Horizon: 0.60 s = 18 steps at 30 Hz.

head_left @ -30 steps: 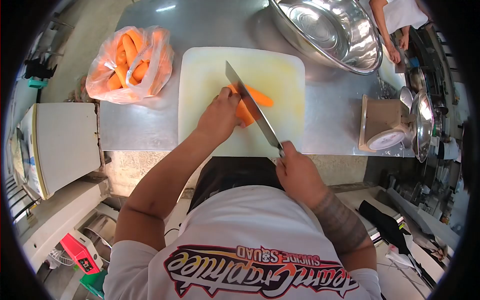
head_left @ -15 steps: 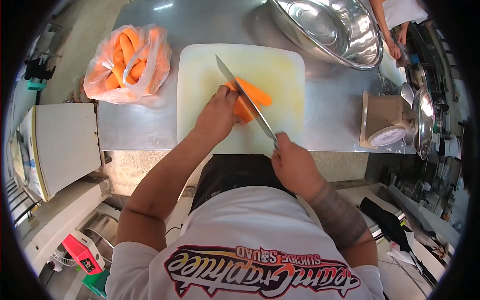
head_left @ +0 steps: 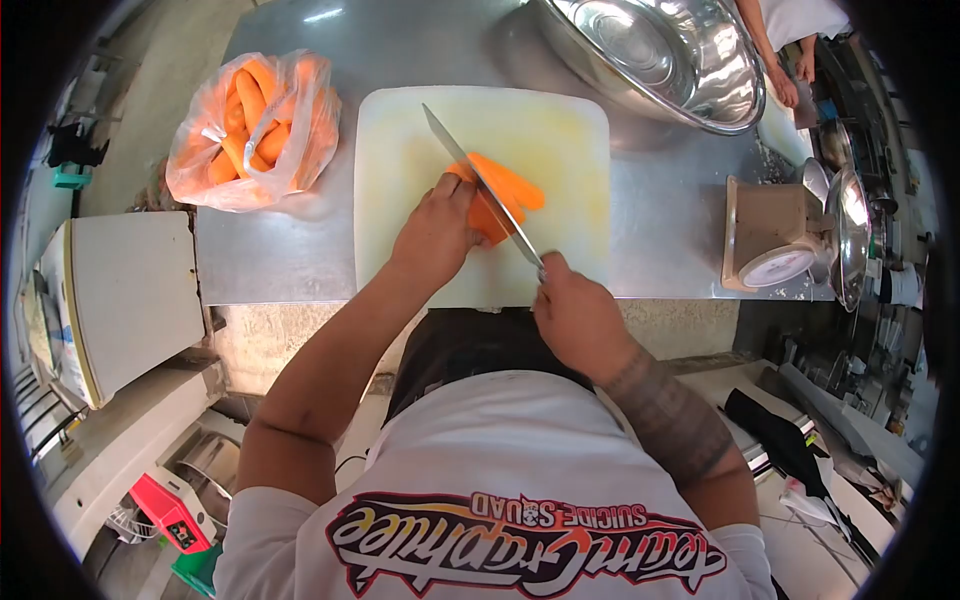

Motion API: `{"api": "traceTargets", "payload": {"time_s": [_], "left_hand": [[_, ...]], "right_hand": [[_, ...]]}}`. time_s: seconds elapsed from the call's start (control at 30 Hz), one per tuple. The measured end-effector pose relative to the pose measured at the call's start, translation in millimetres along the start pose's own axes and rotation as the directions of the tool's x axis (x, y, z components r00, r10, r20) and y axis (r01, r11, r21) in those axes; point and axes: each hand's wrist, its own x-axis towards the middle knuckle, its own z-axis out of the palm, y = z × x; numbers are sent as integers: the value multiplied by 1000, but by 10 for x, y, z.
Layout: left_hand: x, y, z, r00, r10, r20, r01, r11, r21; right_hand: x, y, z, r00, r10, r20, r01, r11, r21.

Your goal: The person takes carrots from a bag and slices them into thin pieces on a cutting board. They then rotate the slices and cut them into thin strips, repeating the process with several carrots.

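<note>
My right hand (head_left: 580, 318) is closed round the handle of a long kitchen knife (head_left: 455, 148). Its blade slants up and left across a piece of carrot (head_left: 490, 222) on the white cutting board (head_left: 400, 130). The fingers of my left hand (head_left: 437, 228) press that carrot piece against the board, just left of the blade. On the blade's other side lie orange carrot slices (head_left: 515, 185). Part of the held carrot is hidden under my fingers and the knife.
A plastic bag of carrots (head_left: 250, 130) stands left of the board. At the upper right is a large steel basin (head_left: 660, 60), with a kitchen scale (head_left: 770, 235) below it on the steel table (head_left: 275, 255). Another person's hand (head_left: 783, 88) works at the far right.
My right hand and the knife have shifted slightly left and up, drawing the blade along the carrot. My left hand keeps its place on the carrot.
</note>
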Motion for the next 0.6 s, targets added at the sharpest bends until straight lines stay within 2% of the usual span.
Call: {"api": "traceTargets", "payload": {"time_s": [0.13,0.23,0.33,0.53,0.6], "left_hand": [[22,-6,-3,1000,4,-1,-4,1000,-17],[17,-10,-8,1000,22,-8,-22,999,-32],[-25,1,-24,1000,19,-23,-19,999,-27],[-8,27,-29,1000,5,0,-5,1000,-7],[-9,24,-25,1000,13,-18,-13,1000,-16]], "right_hand": [[-318,-3,-251,992,59,112,-62,998,29],[49,104,133,1000,-21,-13,22,999,27],[406,123,427,995,-76,-62,74,997,-27],[91,3,104,999,-13,-37,12,999,-43],[-191,-87,-154,999,20,35,-20,1000,1]]}}
